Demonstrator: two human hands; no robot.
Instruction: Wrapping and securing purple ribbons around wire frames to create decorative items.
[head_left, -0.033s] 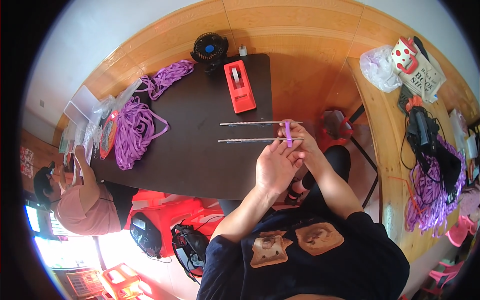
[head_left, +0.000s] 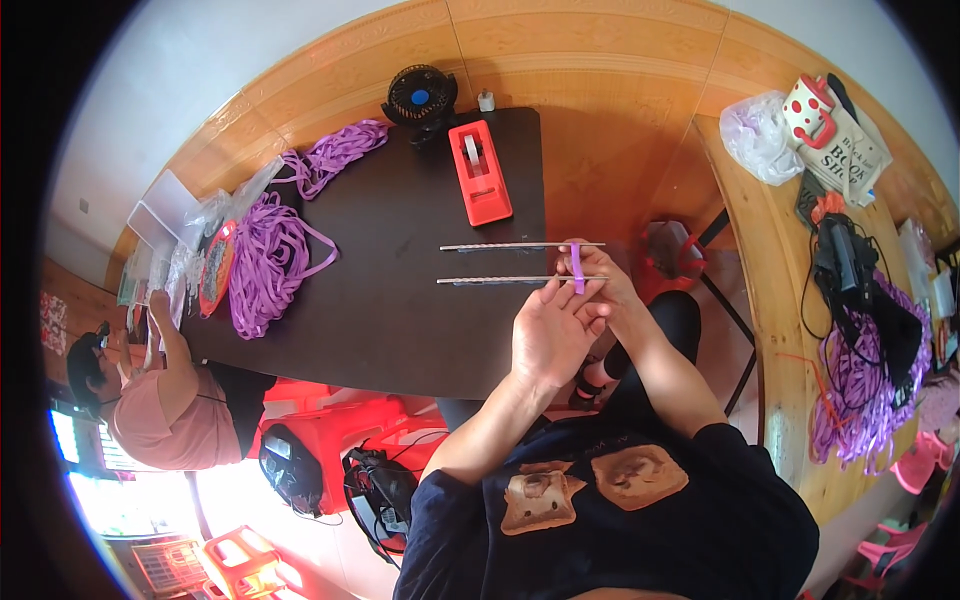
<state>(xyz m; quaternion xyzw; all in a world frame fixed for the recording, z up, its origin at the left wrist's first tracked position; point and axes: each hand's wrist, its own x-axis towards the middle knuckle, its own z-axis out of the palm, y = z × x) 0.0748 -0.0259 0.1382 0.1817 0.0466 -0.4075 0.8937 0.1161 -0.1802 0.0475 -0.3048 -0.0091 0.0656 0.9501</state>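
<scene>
Two thin metal rods lie parallel across the table's right end, with their tips sticking out past its edge. A narrow purple ribbon spans both rods near those tips. My left hand is turned palm up below the nearer rod, its bent fingertips closed at the ribbon's near end. From the right, my right hand reaches round the rod tips with its fingers curled at the ribbon. Part of the right fingers is hidden behind the ribbon and the left hand.
On the dark table stand a red tape dispenser, a black fan and a heap of purple ribbon. A co-worker in pink is at the far left. A wooden bench on the right holds bags and more ribbon.
</scene>
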